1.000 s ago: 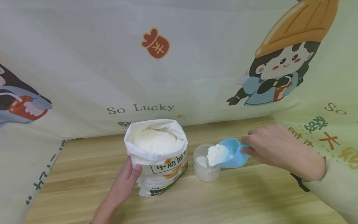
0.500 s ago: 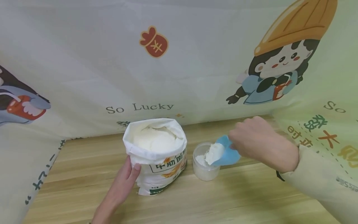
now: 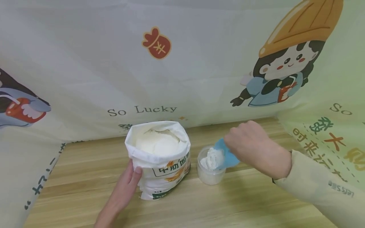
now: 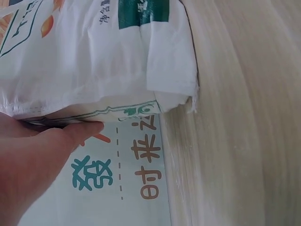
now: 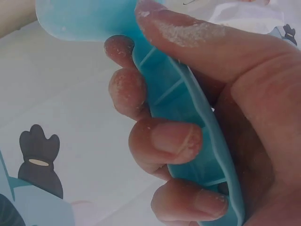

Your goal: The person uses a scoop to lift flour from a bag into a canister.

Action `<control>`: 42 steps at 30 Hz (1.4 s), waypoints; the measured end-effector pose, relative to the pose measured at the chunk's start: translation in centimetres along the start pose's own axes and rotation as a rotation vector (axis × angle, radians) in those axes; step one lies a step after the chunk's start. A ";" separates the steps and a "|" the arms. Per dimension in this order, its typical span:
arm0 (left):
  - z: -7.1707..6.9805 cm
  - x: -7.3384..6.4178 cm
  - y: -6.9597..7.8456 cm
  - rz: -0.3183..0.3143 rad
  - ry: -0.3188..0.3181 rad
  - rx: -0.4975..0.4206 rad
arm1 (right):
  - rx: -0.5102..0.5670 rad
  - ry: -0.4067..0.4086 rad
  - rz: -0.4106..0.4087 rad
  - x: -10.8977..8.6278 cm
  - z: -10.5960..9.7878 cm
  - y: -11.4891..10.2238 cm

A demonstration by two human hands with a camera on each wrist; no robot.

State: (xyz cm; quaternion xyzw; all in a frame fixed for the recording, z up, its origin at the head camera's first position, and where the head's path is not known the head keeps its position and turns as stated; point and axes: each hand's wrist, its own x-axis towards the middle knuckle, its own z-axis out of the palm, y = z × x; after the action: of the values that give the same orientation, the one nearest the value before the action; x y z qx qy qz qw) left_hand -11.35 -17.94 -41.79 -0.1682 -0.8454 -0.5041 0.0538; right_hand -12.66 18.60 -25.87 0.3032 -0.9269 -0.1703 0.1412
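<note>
A white bag of flour [image 3: 151, 177] stands upright with its mouth folded outward, and the flour [image 3: 159, 142] inside shows. My left hand [image 3: 124, 186] holds its left side, thumb on the front, the other fingers partly hidden; the left wrist view shows fingertips against the bag [image 4: 89, 70]. To the right stands a clear round jar [image 3: 209, 177] containing white flour. Over its rim my right hand [image 3: 252, 145] tips a light blue scoop [image 3: 231, 161], a heap of flour at its mouth. In the right wrist view fingers wrap the scoop's handle [image 5: 174, 94]; flour dusts the thumb [image 5: 188, 35].
The wooden tabletop [image 3: 182, 209] bears the bag and the jar side by side. Behind them rises a pale printed cloth [image 3: 199, 63], which also continues along the left and right sides.
My right hand has moved left and rolled over, tilting the scoop further above the jar, and the heap of flour has slid toward the jar. My left hand and the bag have stayed put.
</note>
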 end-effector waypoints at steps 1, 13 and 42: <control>0.0 0.0 0.1 -0.007 -0.001 0.000 | -0.006 0.014 -0.004 0.0 0.1 0.0; 0.1 0.1 0.4 -0.007 -0.012 -0.008 | -0.030 0.048 -0.044 -0.8 0.7 -0.1; 0.2 -0.2 0.3 0.040 -0.013 0.033 | 0.310 0.053 0.212 -7.6 4.1 5.0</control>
State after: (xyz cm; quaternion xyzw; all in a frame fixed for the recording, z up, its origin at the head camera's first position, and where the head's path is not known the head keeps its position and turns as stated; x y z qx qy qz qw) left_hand -11.09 -17.70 -41.68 -0.1873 -0.8505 -0.4876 0.0612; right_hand -10.76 27.95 -28.75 0.2262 -0.9648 -0.0015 0.1344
